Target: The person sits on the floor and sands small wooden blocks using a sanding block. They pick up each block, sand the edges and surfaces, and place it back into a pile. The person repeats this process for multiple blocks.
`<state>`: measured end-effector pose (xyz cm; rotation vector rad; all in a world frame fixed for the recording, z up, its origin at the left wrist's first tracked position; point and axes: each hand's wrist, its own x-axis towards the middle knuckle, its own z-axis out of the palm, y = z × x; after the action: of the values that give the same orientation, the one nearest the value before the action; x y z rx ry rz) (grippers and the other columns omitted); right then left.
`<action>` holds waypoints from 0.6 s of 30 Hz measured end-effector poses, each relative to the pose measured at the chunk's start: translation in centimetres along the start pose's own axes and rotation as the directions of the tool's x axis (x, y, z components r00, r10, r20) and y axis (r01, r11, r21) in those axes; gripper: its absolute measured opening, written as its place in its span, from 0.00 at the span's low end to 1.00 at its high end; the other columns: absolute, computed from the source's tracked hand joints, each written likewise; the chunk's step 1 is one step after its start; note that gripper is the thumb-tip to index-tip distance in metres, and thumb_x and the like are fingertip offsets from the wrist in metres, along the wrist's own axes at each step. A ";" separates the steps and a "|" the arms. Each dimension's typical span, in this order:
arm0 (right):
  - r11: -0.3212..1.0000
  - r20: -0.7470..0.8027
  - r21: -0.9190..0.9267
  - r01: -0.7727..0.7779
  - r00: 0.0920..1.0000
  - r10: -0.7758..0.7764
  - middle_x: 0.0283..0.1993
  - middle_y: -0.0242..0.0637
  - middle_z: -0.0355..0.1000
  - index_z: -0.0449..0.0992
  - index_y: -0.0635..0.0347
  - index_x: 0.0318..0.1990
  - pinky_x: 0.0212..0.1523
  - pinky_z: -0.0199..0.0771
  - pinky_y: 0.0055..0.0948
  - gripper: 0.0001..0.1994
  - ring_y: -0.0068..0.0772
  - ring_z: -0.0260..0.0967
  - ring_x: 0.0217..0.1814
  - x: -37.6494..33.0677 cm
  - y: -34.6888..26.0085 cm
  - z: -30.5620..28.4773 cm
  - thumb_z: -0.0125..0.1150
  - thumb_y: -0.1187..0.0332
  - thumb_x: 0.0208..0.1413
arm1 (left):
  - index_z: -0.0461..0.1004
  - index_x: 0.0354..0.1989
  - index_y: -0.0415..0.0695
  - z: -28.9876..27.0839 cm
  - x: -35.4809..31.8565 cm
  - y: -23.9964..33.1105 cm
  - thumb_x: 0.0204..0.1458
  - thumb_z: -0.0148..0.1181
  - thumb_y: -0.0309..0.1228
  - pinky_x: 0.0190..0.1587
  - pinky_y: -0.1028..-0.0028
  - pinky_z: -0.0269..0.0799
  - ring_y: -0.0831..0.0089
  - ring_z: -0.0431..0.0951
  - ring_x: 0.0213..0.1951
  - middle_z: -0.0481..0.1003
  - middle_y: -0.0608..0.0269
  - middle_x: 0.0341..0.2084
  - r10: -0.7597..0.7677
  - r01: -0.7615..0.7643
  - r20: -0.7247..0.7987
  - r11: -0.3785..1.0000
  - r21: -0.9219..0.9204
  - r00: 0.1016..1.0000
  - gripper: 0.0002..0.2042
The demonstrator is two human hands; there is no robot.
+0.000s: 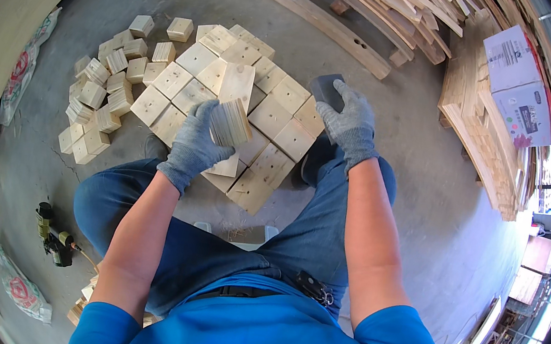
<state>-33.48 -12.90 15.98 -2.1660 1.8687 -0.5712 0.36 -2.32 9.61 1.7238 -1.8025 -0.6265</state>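
My left hand point(197, 141), in a grey knit glove, is closed around a wooden block point(230, 123) with striped end grain facing up. My right hand point(351, 118), gloved alike, grips a dark grey sanding block point(328, 92) off to the right, apart from the wooden block. Beneath both hands lies a close-set group of pale wooden blocks point(272, 117), many with a small dark hole or knot on top. One longer block point(237, 82) stands higher among them, just beyond the held one. What lies under my left palm is hidden.
A loose heap of wooden blocks point(94, 94) covers the floor at left. Near my left knee lies a green-black air tool point(54, 237) with a hose. Long timbers point(303, 12) stretch across the back. A cardboard box point(523, 111) sits on stacked boards point(477, 122) at right.
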 end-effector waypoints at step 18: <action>1.000 0.016 -0.026 -0.015 1.000 0.015 0.66 0.52 0.76 0.78 0.52 0.69 0.71 0.71 0.48 0.35 0.57 0.73 0.69 -0.2 0.4 0.0 0.77 0.49 0.56 | 0.59 0.73 0.42 0.6 -0.8 -0.5 0.35 0.86 0.32 0.72 0.52 0.68 0.40 0.67 0.69 0.65 0.42 0.68 0.227 -0.217 -0.143 0.973 0.082 0.963 0.53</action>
<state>-33.89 -12.75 15.78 -2.1641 1.8928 -0.5285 0.28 -1.56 8.76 1.5363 -1.8909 -0.3369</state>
